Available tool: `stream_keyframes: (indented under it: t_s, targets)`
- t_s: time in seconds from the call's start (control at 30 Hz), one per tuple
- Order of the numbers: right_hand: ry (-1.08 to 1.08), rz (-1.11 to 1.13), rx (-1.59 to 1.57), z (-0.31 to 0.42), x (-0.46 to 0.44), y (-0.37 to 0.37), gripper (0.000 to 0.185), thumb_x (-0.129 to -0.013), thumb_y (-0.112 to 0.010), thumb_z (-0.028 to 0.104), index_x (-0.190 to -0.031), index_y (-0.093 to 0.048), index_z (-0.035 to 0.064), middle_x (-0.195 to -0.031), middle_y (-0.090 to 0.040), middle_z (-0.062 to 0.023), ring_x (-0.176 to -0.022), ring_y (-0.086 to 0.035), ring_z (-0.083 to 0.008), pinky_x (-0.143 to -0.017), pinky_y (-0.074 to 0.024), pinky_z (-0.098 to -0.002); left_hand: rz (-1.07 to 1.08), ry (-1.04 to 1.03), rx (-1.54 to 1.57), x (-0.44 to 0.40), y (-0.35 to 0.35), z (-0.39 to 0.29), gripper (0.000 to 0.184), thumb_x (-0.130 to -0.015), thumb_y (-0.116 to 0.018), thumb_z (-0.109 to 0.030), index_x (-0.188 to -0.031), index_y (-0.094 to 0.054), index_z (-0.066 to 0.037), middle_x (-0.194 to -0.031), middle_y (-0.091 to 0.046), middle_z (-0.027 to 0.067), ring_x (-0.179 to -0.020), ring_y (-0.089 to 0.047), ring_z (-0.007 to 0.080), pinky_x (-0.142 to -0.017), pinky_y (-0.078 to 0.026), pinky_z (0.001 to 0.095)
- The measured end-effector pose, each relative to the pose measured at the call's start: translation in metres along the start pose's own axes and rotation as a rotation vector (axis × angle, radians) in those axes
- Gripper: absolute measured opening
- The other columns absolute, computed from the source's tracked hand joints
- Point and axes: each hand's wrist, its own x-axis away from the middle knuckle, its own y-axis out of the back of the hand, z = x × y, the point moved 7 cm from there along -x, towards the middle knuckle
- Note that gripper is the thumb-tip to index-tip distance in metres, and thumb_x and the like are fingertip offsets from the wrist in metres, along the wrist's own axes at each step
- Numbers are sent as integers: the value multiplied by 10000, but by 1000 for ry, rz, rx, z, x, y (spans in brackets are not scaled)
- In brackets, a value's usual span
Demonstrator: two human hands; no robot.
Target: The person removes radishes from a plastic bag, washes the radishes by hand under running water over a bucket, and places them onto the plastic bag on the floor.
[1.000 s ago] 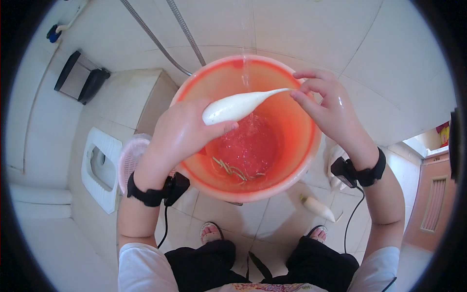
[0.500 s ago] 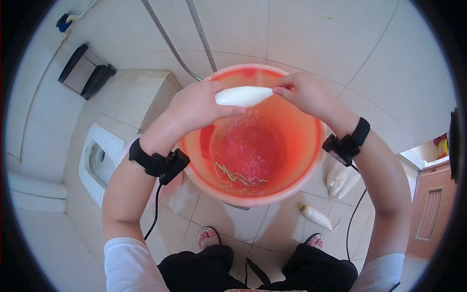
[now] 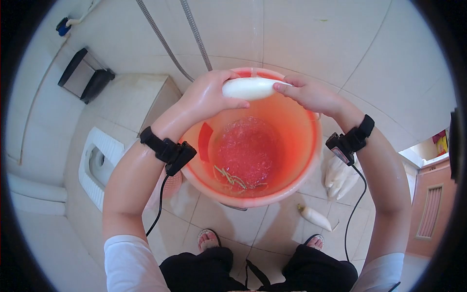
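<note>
A white radish [image 3: 250,88] lies sideways over the far part of a large pink-orange bucket [image 3: 302,187]. Around its thick end wraps my left hand [image 3: 206,96], thumb below. My right hand [image 3: 311,94] grips the narrow end between thumb and fingers. Water runs down near the far rim, and the bucket holds water with thin green-white scraps [image 3: 231,177] in it.
Several white radishes [image 3: 340,177] lie on the floor to the right, and a single radish [image 3: 315,217] nearer my feet. A pink basket [image 3: 171,186], a squat toilet [image 3: 101,163] and a black bin [image 3: 86,75] are at the left. Metal hoses [image 3: 197,34] hang behind the bucket.
The right hand has closed on the radish's thin end, where its fingers were looser before. Both hands and the radish have moved toward the bucket's far rim.
</note>
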Motion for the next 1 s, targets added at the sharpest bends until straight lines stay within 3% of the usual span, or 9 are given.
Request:
stream_keyframes:
  t_s: [0.13,0.3,0.4,0.5,0.53,0.6,0.7,0.83,1.0]
  targets:
    - [-59,-10,66,7,12,9,486,-1002,-599,520,-1090,-688,51,-887,-697,-28,-771,-648,-92,-693,-523,-248,83,-91,144,-7,-4,-3,576,-775,-851,-272,-1235,-647,9,-1119,-705,191,-1033,-687,315,-914,-524,393]
    - [-78,-77,61,-5,15,16,500,-981,-642,511,-1025,-713,18,-851,-701,-39,-741,-654,-95,-677,-529,-250,157,-332,96,-7,-14,-6,492,-898,-745,-246,-1294,-613,16,-1359,-593,191,-1203,-606,299,-1013,-481,381]
    - [-77,-82,3,-15,12,15,500,-978,-656,498,-1037,-709,4,-861,-705,-46,-746,-656,-97,-677,-534,-257,212,-296,210,-7,-18,0,493,-934,-716,-260,-1328,-594,9,-1424,-553,168,-1240,-573,268,-1039,-465,374]
    - [-68,-90,-45,-16,14,13,486,-983,-643,489,-1134,-743,38,-885,-741,-55,-761,-672,-124,-716,-552,-298,252,-180,264,-7,-19,1,462,-952,-712,-288,-1296,-628,8,-1363,-597,153,-1189,-589,223,-1013,-469,351]
    - [-68,-91,-45,-14,15,9,486,-983,-643,489,-1134,-743,38,-885,-741,-55,-761,-672,-124,-716,-552,-298,252,-180,264,-8,-21,1,462,-952,-712,-288,-1296,-628,8,-1363,-597,153,-1189,-589,223,-1013,-469,351]
    - [16,-177,-16,-1,19,7,479,-990,-634,479,-1135,-736,34,-888,-740,-59,-776,-679,-135,-722,-552,-296,169,87,487,-15,-23,16,427,-954,-717,-308,-1232,-670,13,-1285,-633,131,-1113,-606,182,-962,-481,319]
    - [50,-172,36,3,21,9,469,-988,-640,472,-1078,-732,21,-815,-711,-56,-733,-648,-133,-677,-534,-317,159,173,409,-15,-20,15,390,-949,-727,-298,-1178,-697,16,-1200,-666,94,-1043,-622,150,-911,-493,300]
    - [-16,-174,135,-5,36,9,470,-989,-652,475,-977,-708,9,-726,-594,19,-677,-548,-64,-597,-456,-256,192,52,361,1,-16,-2,362,-933,-744,-211,-1218,-682,4,-1156,-687,68,-997,-629,128,-881,-506,281]
    - [109,-226,7,0,109,19,389,-1020,-628,397,-881,-674,36,-668,-443,72,-610,-405,-38,-523,-318,-245,294,46,533,28,-24,-29,395,-920,-744,-130,-1282,-653,-1,-1143,-700,52,-986,-645,123,-885,-524,278]
